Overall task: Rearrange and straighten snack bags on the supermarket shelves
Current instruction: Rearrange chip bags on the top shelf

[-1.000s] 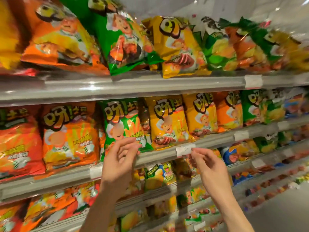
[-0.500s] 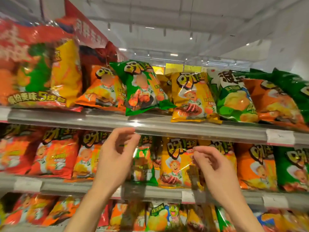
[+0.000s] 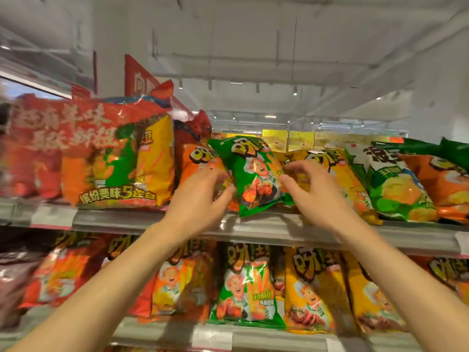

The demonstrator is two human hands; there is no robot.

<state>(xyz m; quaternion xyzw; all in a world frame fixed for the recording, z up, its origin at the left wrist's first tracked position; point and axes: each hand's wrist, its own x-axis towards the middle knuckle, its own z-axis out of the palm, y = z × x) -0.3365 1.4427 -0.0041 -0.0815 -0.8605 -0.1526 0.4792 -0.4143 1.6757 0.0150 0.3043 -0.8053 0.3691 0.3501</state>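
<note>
Both hands flank the tilted green bag (image 3: 253, 174) to square it. Left grip (image 3: 203, 196) at 9 o'clock and right grip (image 3: 312, 191) at 3 o'clock are spread, holding nothing.

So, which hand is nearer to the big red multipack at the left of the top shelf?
Left. The left hand is just right of the red multipack; the right hand is farther right, beyond the tilted green bag.
</note>
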